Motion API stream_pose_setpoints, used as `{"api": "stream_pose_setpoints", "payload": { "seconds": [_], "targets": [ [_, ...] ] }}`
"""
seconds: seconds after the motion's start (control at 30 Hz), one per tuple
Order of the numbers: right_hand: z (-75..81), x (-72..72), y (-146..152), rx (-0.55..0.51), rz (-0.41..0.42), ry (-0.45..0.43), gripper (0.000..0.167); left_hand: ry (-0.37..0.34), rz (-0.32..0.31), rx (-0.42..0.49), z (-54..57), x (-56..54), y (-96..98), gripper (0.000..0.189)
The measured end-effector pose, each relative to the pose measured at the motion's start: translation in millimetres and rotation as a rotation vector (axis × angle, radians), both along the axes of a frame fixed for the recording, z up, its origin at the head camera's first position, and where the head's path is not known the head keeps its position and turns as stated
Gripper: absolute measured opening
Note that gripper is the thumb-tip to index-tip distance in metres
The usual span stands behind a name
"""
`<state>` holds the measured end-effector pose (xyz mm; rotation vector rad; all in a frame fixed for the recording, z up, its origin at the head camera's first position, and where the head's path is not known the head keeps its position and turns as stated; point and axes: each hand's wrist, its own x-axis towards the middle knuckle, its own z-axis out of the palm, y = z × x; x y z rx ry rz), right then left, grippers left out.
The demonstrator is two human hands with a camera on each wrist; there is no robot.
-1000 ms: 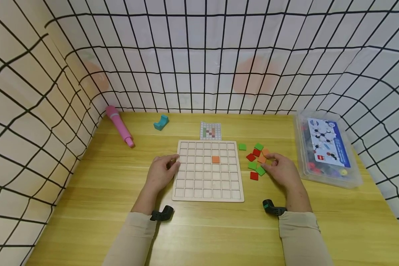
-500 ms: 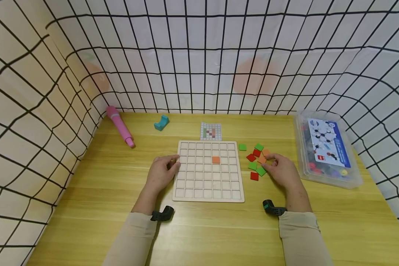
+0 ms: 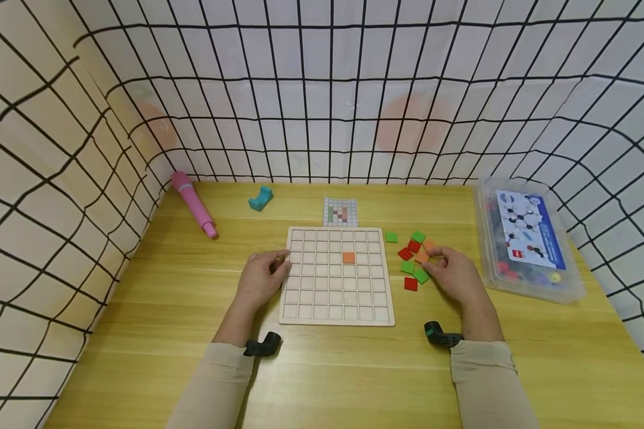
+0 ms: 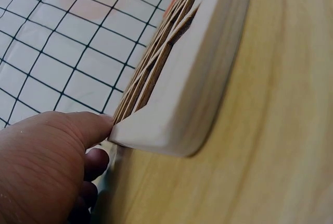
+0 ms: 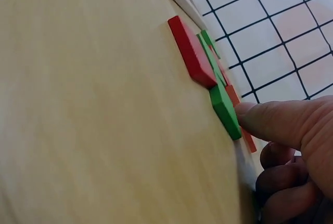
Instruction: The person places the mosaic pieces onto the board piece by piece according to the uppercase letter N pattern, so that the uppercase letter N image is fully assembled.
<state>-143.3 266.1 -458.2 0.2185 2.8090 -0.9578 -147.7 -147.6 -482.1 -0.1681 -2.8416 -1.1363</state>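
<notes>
A wooden grid board (image 3: 319,283) lies in the middle of the table, with one orange tile (image 3: 348,257) in a cell. At its left edge rests my left hand (image 3: 262,277), fingers relaxed; in the left wrist view the thumb (image 4: 93,127) meets the board's corner. To the right of the board, my right hand (image 3: 453,274) pinches a loose orange tile (image 3: 421,255) at the edge of a small pile. The right wrist view shows the thumb (image 5: 255,115) against that tile, behind a green tile (image 5: 225,110) and a red tile (image 5: 191,52).
A small printed pattern card (image 3: 340,212) lies behind the board. Farther left are a teal curved block (image 3: 260,198) and a pink microphone (image 3: 194,204). A clear plastic box (image 3: 531,238) with a molecule label stands at right. Black-lined white grid walls (image 3: 311,89) surround the table.
The loose orange tile at my right fingertips has turned slightly and lifted a little at its edge. My left hand and the board stay in place.
</notes>
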Motion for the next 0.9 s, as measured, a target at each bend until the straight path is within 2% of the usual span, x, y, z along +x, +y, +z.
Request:
{"api": "stream_pose_setpoints", "payload": {
  "seconds": [0.17, 0.37, 0.63, 0.9],
  "targets": [
    [1.3, -0.4, -3.0, 0.003, 0.009, -0.004, 0.043, -0.001, -0.001, -0.002, -1.1, 0.0, -0.3, 0.033],
    [11.9, 0.4, -12.1, -0.012, 0.012, 0.004, 0.044, 0.007, -0.003, 0.006, 0.6, 1.3, 0.2, 0.033],
    [20.4, 1.0, -33.5, -0.054, 0.091, 0.055, 0.039, 0.004, -0.002, 0.007, 1.4, 1.6, 0.3, 0.033],
    [21.4, -0.7, -52.0, -0.028, 0.173, 0.102, 0.038, 0.016, -0.004, 0.008, -0.4, 0.9, -0.2, 0.033]
  ]
}}
